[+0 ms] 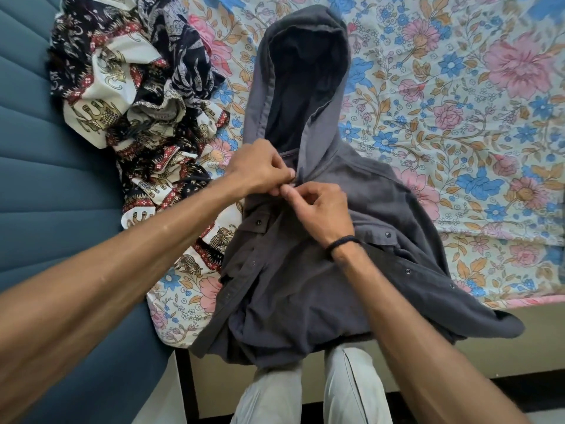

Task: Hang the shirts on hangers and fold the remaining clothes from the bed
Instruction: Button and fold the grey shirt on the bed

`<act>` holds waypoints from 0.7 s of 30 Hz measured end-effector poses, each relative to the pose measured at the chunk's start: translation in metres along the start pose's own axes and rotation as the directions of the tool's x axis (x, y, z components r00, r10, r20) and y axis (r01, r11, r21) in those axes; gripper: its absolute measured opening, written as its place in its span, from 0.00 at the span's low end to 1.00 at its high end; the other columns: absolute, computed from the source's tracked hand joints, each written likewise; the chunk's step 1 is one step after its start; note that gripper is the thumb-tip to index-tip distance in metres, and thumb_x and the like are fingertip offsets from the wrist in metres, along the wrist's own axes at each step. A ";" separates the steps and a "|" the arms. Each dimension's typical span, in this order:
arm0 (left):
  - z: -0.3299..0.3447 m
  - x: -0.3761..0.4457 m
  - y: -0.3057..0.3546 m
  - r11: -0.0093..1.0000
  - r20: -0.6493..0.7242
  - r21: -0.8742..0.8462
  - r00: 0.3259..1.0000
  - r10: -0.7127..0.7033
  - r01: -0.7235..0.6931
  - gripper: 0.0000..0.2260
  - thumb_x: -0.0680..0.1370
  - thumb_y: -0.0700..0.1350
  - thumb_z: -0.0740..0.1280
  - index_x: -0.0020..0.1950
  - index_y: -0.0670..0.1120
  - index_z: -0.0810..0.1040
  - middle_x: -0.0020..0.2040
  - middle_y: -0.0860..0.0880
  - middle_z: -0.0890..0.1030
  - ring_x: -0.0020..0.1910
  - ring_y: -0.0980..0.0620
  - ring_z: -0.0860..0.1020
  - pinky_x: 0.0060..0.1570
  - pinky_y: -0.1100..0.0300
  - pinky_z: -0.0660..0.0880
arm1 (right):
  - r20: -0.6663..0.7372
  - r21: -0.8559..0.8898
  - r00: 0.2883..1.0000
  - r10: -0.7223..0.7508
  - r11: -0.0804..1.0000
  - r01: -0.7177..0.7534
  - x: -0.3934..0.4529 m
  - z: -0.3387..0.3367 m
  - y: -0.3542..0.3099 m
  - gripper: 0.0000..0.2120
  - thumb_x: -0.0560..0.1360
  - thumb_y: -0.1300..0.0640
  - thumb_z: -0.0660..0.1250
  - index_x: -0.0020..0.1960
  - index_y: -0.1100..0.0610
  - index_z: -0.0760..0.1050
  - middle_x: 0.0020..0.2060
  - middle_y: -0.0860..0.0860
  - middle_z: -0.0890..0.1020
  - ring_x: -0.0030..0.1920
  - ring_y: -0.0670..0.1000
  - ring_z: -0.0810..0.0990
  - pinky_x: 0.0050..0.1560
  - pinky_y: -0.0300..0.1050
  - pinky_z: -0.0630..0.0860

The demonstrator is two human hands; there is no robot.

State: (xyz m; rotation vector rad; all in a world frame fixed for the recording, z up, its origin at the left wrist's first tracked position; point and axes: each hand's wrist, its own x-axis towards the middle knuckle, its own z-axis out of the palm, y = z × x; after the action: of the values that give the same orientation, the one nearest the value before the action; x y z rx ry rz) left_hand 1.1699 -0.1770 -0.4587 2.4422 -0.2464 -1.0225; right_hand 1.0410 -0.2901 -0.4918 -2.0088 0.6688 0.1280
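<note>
Nearest, pale trouser legs (308, 390) below the bed edge, with the hem of a dark grey hooded shirt (305, 289) draped over them. Further up, both forearms reaching in over the shirt, a black band (341, 243) round the right wrist. At the neck of the shirt, left hand (260, 169) and right hand (321, 209) close together, fingers curled, each pinching the cloth at the top of the front opening, fingertips nearly touching. Snap buttons along the placket and on the chest pockets. Beyond the hands, the hood (305, 75) spread open and flat on the floral bedsheet (458, 102). To the left, just beside the shirt, a crumpled heap of elephant-print clothes (128, 96) in black, white and red, lying against the blue padded headboard (46, 185).
</note>
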 end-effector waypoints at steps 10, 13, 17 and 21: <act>0.031 0.002 -0.082 0.955 -0.013 -0.275 0.993 -0.120 0.112 0.25 0.76 0.46 0.75 0.71 0.48 0.73 0.56 0.51 0.83 0.52 0.55 0.82 0.58 0.54 0.80 | 0.300 -0.604 0.932 0.205 0.797 0.019 0.107 -0.103 0.048 0.20 0.74 0.50 0.78 0.62 0.55 0.76 0.50 0.55 0.79 0.54 0.60 0.79 0.49 0.50 0.73; 0.029 -0.003 -0.052 0.864 0.144 -0.497 0.990 -0.006 0.078 0.21 0.81 0.60 0.67 0.69 0.51 0.77 0.60 0.52 0.83 0.59 0.54 0.81 0.66 0.47 0.77 | 0.417 -0.485 0.903 0.107 0.866 0.121 0.109 -0.125 0.030 0.09 0.79 0.49 0.73 0.47 0.54 0.78 0.41 0.52 0.81 0.44 0.57 0.81 0.39 0.45 0.72; 0.016 -0.022 -0.023 0.558 0.299 -0.811 0.945 0.132 0.179 0.20 0.82 0.61 0.61 0.63 0.52 0.82 0.58 0.49 0.86 0.60 0.52 0.83 0.64 0.54 0.78 | 0.343 -0.249 0.936 -0.077 0.954 0.169 0.088 -0.163 0.019 0.14 0.82 0.44 0.67 0.59 0.54 0.80 0.51 0.53 0.84 0.52 0.54 0.82 0.53 0.52 0.80; -0.006 -0.048 -0.033 0.638 0.389 -0.753 0.891 0.234 0.161 0.35 0.70 0.51 0.80 0.72 0.37 0.73 0.65 0.38 0.81 0.66 0.40 0.79 0.69 0.43 0.75 | 0.332 -0.357 0.914 -0.232 0.866 0.349 0.048 -0.210 0.000 0.16 0.84 0.43 0.63 0.49 0.56 0.74 0.39 0.55 0.78 0.40 0.54 0.78 0.39 0.51 0.74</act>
State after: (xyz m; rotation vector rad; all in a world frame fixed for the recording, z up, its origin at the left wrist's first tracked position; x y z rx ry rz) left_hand 1.1399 -0.1296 -0.4414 1.3814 0.0140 -1.3290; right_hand 1.0436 -0.4849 -0.4002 -2.4109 0.1502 0.3899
